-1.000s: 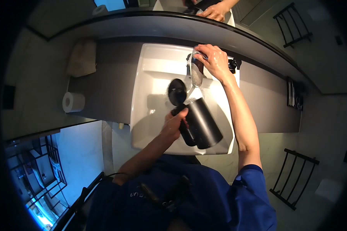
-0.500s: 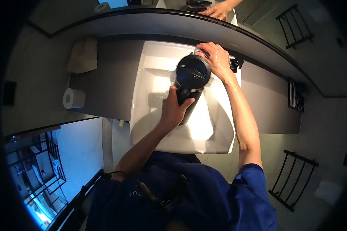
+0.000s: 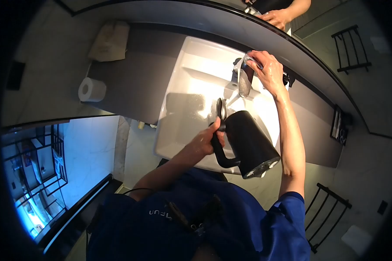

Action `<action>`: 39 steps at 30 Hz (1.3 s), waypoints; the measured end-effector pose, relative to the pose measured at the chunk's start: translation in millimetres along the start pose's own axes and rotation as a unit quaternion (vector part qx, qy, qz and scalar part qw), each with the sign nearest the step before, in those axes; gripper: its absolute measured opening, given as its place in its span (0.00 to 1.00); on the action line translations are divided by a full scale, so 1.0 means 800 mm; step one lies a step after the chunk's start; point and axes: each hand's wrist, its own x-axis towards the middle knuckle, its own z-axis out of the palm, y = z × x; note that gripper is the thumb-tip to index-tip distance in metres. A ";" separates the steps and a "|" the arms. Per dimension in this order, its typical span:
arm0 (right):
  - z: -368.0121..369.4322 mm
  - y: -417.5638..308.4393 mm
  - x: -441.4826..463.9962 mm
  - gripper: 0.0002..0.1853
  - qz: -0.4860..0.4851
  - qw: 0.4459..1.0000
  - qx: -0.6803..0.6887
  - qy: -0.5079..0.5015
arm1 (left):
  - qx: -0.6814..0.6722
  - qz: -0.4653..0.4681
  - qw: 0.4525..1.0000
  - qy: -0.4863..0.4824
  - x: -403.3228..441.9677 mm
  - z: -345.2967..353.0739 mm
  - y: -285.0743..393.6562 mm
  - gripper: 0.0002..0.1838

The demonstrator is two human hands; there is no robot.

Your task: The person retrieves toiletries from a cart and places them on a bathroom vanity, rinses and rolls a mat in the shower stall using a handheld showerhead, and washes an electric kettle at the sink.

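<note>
My left hand (image 3: pixel 208 138) is closed round the handle of a black kettle (image 3: pixel 251 143). The kettle is tilted over the near right part of the white sink (image 3: pixel 167 135), its mouth end toward the faucet and its base toward me. Its lid (image 3: pixel 222 108) stands open. At the back of the sink, my wet right hand (image 3: pixel 269 71) grips the top handle of the faucet (image 3: pixel 245 83). A pale streak below the spout may be water; I cannot be sure.
A toilet paper roll (image 3: pixel 92 90) lies on the dark counter (image 3: pixel 139 74) at left, with a beige cloth or bag (image 3: pixel 110 41) behind it. Along the back runs a mirror (image 3: pixel 196 13) reflecting a hand. Black rails (image 3: pixel 329 209) stand at lower right.
The kettle has swung down and toward me, from lid facing up to base facing me, and its lid now stands open. My right hand stays at the faucet, now visible beneath it.
</note>
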 end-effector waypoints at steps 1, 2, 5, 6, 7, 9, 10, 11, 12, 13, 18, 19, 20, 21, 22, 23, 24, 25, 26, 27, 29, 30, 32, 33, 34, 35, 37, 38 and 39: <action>-0.001 0.000 -0.001 0.13 -0.001 1.000 0.000 -0.002 | -0.031 -0.024 0.999 0.017 -0.008 0.008 -0.007 0.16; -0.001 0.001 -0.001 0.13 -0.003 1.000 -0.002 -0.004 | 0.001 -0.010 1.000 0.026 -0.010 0.014 -0.006 0.16; -0.002 0.003 0.000 0.13 -0.002 1.000 -0.008 -0.019 | 0.144 0.105 0.983 0.050 -0.021 0.044 0.005 0.16; -0.003 0.002 0.001 0.13 -0.001 1.000 -0.011 -0.023 | 0.221 0.181 0.957 0.050 -0.023 0.055 0.010 0.15; -0.003 0.002 0.002 0.13 0.000 1.000 -0.015 -0.026 | 0.296 0.256 0.919 0.048 -0.022 0.063 0.015 0.15; 0.000 0.005 0.002 0.13 0.002 1.000 -0.018 -0.024 | 0.480 0.409 0.771 0.081 -0.011 0.064 0.015 0.20; 0.000 0.005 0.002 0.13 -0.001 1.000 -0.017 -0.019 | 0.526 0.503 0.683 0.055 -0.006 0.066 0.015 0.21; 0.000 0.005 0.001 0.13 -0.002 1.000 -0.014 -0.015 | 0.562 0.586 0.583 0.029 -0.007 0.071 0.015 0.23; -0.002 0.003 0.001 0.13 0.000 1.000 -0.008 -0.020 | 0.596 0.535 0.598 0.038 -0.016 0.080 0.017 0.24; -0.002 0.004 0.003 0.13 0.000 1.000 -0.004 -0.014 | 0.596 0.554 0.581 0.033 -0.009 0.078 0.017 0.21; 0.001 -0.002 -0.015 0.14 -0.007 1.000 -0.027 0.003 | 0.592 0.565 0.570 0.063 -0.004 0.076 0.021 0.22; 0.011 0.002 -0.027 0.16 -0.039 0.998 -0.046 0.032 | 0.606 0.566 0.555 0.058 -0.006 0.073 0.022 0.23; 0.012 0.004 -0.042 0.20 -0.034 0.998 -0.042 -0.011 | 0.620 0.567 0.540 0.055 -0.011 0.069 0.021 0.25; 0.013 -0.002 -0.050 0.23 -0.030 0.999 -0.030 -0.012 | 0.633 0.568 0.524 0.054 -0.019 0.065 0.018 0.26; 0.010 -0.005 -0.049 0.23 -0.027 0.998 -0.045 -0.023 | 0.626 0.538 0.564 0.034 -0.029 0.063 0.018 0.27; 0.008 -0.010 -0.046 0.24 -0.025 0.997 -0.059 -0.034 | 0.631 0.516 0.577 0.040 -0.047 0.070 0.019 0.25; 0.006 -0.007 -0.043 0.26 -0.037 0.995 -0.081 -0.041 | 0.614 0.517 0.595 0.042 -0.056 0.070 0.020 0.25; 0.003 -0.008 -0.041 0.33 -0.045 0.994 -0.082 -0.050 | 0.595 0.518 0.613 0.043 -0.062 0.068 0.023 0.24; -0.003 -0.013 -0.038 0.36 -0.042 0.994 -0.080 -0.066 | 0.564 0.557 0.607 0.057 -0.054 0.056 0.026 0.20; -0.008 -0.016 -0.037 0.39 -0.038 0.993 -0.080 -0.082 | 0.488 0.466 0.737 0.049 -0.058 0.056 0.032 0.18; -0.011 -0.017 -0.034 0.41 -0.040 0.992 -0.069 -0.097 | 0.284 0.246 0.926 0.022 -0.068 0.055 0.041 0.16; -0.012 -0.015 -0.034 0.41 -0.045 0.991 -0.073 -0.102 | 0.217 0.203 0.955 0.018 -0.064 0.047 0.039 0.16; -0.014 -0.015 -0.032 0.43 -0.051 0.989 -0.081 -0.113 | 0.062 0.079 0.995 -0.024 -0.048 0.024 0.026 0.20; -0.017 -0.016 -0.031 0.43 -0.052 0.988 -0.078 -0.121 | -0.029 0.003 0.998 -0.064 -0.032 0.003 0.017 0.21; -0.021 -0.019 -0.029 0.42 -0.053 0.987 -0.078 -0.128 | -0.081 -0.036 0.995 -0.040 -0.025 -0.003 0.007 0.23; -0.023 -0.021 -0.028 0.42 -0.052 0.987 -0.079 -0.133 | -0.126 -0.064 0.988 -0.056 -0.031 -0.004 0.001 0.23; -0.025 -0.020 -0.023 0.42 -0.064 0.985 -0.069 -0.143 | -0.195 -0.119 0.973 -0.016 -0.037 -0.002 -0.005 0.23; -0.027 -0.017 -0.025 0.42 -0.066 0.984 -0.065 -0.149 | -0.197 -0.122 0.973 -0.019 -0.042 -0.001 -0.011 0.23; -0.030 -0.016 -0.027 0.42 -0.061 0.983 -0.073 -0.154 | -0.199 -0.121 0.972 -0.025 -0.047 0.001 -0.015 0.23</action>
